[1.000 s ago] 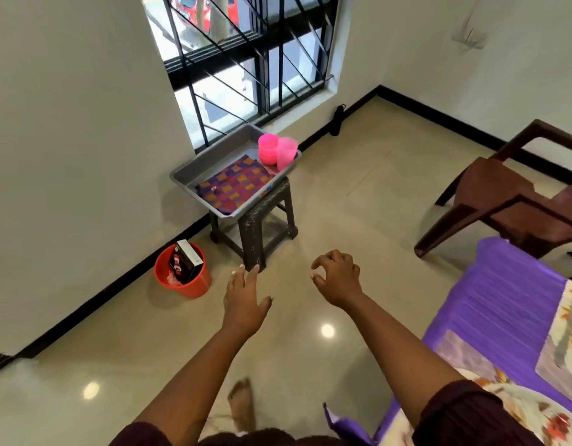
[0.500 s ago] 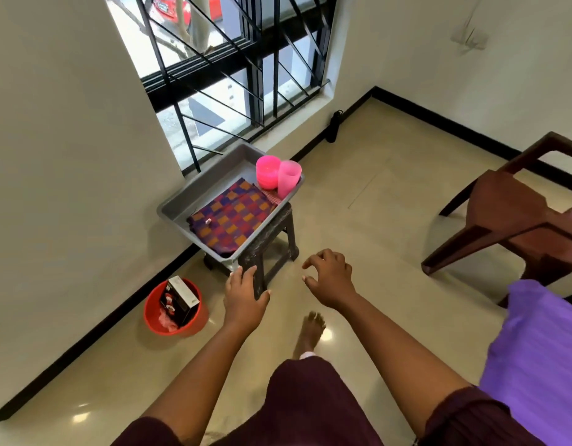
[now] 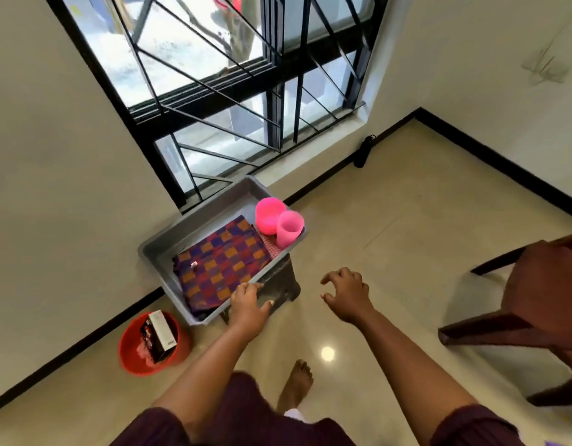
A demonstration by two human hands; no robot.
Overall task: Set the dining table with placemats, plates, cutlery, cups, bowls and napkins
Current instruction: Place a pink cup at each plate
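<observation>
head: hands (image 3: 247, 305) nearer grey tray (image 3: 168, 239)

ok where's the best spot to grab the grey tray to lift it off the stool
Probably by its two short end rims, one hand each. The tray is long and loaded, with cups at the far end, so end grips keep it level. The left hand is already at the near rim.
</observation>
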